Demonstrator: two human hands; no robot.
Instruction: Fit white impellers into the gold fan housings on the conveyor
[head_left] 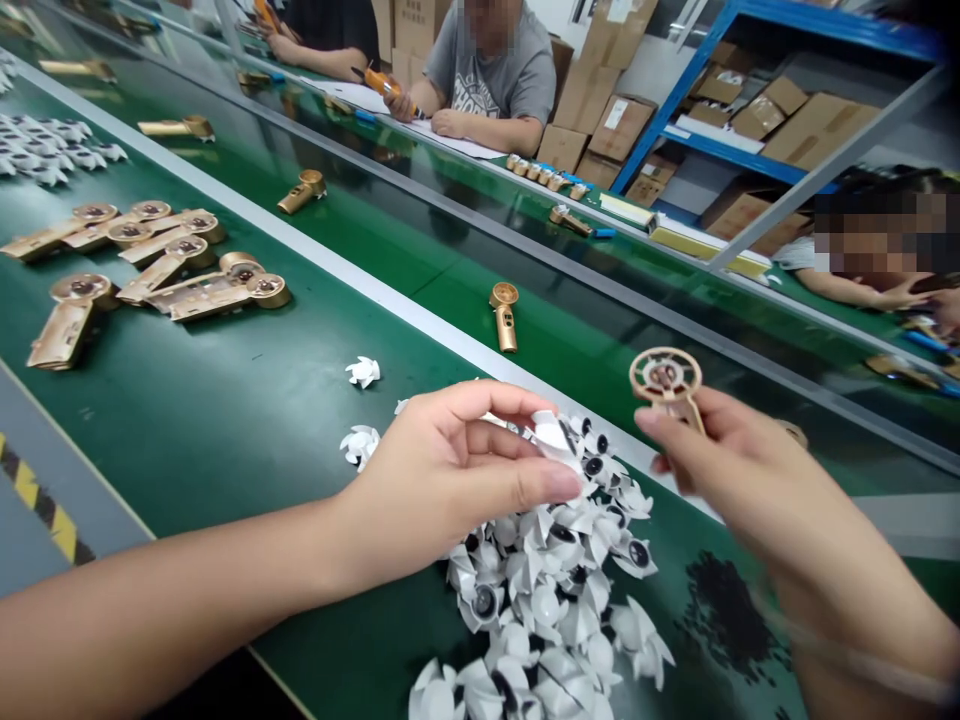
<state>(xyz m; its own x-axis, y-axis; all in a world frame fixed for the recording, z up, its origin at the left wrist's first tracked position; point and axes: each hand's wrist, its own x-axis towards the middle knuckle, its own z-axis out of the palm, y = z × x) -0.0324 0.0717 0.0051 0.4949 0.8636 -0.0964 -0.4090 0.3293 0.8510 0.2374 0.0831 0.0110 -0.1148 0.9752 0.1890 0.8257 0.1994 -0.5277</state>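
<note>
Fingertips and thumb of the left hand [450, 465] pinch a white fan impeller [553, 437] by its blades, above the near part of the green workbench [307, 400]. Its axle direction cannot be told, since the fingers cover much of it. Well apart from it, the right hand [739, 450] has its thumb and fingers closed around the handle of a gold fan housing [665, 374]. Its round spoked head points up and away from the wearer, open face toward the camera; the long axis slopes down and slightly right into the palm. That grip probably serves to leave the head uncovered.

Below the left hand lies a heap of white impellers [551, 600], likely put there for easy reach, with small black pieces [727, 610] to its right. More gold housings [202, 290] lie grouped at left. Beyond the white strip [285, 225], a single gold fan body [505, 318] lies head away.
</note>
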